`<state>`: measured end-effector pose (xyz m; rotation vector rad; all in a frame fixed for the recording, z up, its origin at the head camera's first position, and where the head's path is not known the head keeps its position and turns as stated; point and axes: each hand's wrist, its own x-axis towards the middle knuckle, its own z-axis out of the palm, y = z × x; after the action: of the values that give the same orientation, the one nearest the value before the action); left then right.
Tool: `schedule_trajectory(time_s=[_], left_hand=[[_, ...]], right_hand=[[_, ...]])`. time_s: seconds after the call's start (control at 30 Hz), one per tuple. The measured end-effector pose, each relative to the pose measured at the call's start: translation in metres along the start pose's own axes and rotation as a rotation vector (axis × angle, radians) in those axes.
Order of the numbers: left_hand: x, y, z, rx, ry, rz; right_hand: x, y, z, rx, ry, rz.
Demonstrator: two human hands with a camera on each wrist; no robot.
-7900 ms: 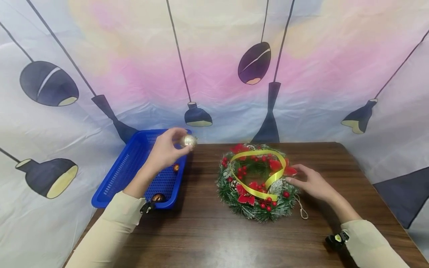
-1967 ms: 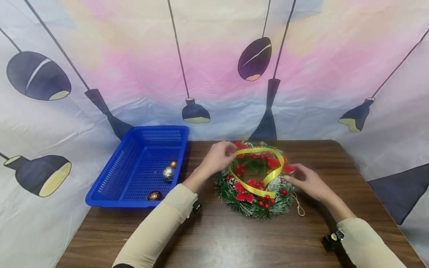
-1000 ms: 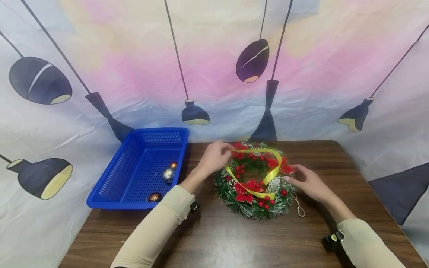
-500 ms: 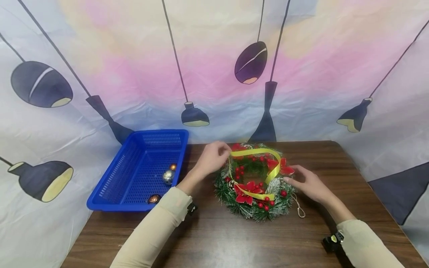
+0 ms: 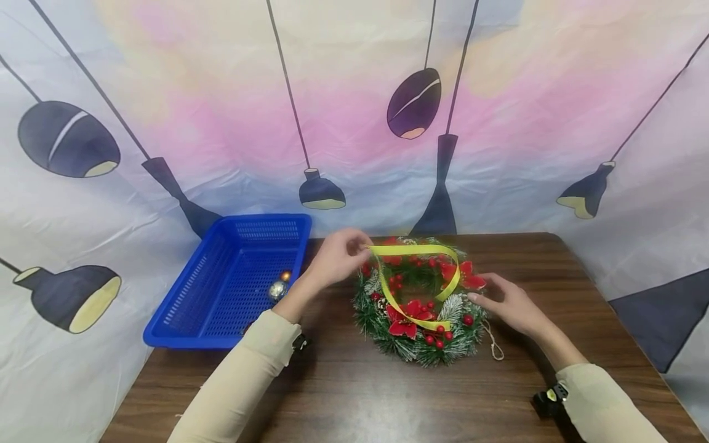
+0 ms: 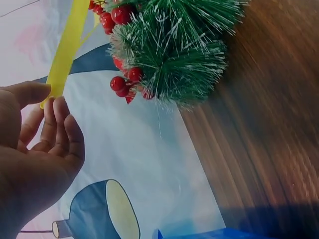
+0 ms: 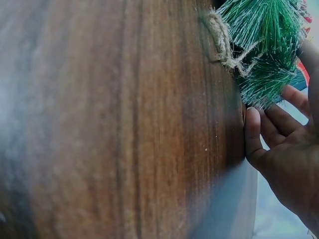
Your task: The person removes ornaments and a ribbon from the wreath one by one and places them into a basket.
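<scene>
A green Christmas wreath with red poinsettias, berries and frosted tips lies on the table. My left hand pinches a yellow ribbon between thumb and fingertips, just beyond the wreath's far left edge. From there the ribbon loops over the wreath, one length across the back and another down to the front flowers. The left wrist view shows the ribbon pulled taut from the fingertips. My right hand holds the wreath's right edge; in the right wrist view its fingers curl against the green needles.
A blue plastic basket stands at the left, holding a silver ball and a small orange ball. My left forearm mostly hides a brown ball there. A twine loop trails from the wreath's right side onto the wooden table.
Earlier, my left hand held a shiny ball over the basket; a silver ball now lies inside. That hand has since taken the ribbon and drawn it left. My right hand stays put.
</scene>
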<state>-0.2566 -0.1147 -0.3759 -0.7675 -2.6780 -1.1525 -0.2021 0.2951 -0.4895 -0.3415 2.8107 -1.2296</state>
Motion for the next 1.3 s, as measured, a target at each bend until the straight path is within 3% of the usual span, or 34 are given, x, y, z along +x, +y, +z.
schedule_trajectory(time_s=[0.43, 0.7, 1.03, 1.3], left_hand=[[-0.007, -0.001, -0.021, 0.052, -0.001, -0.031], [-0.009, 0.006, -0.042, 0.073, 0.064, -0.068], [-0.013, 0.021, -0.063, 0.082, 0.102, -0.051], [-0.017, 0.027, -0.089, 0.068, 0.172, -0.031]], right_hand=[[-0.003, -0.004, -0.002, 0.016, -0.002, -0.014], [-0.003, -0.006, -0.001, 0.008, 0.001, -0.006], [-0.003, -0.005, -0.002, 0.011, -0.005, -0.011], [-0.002, -0.002, 0.000, 0.012, 0.008, -0.017]])
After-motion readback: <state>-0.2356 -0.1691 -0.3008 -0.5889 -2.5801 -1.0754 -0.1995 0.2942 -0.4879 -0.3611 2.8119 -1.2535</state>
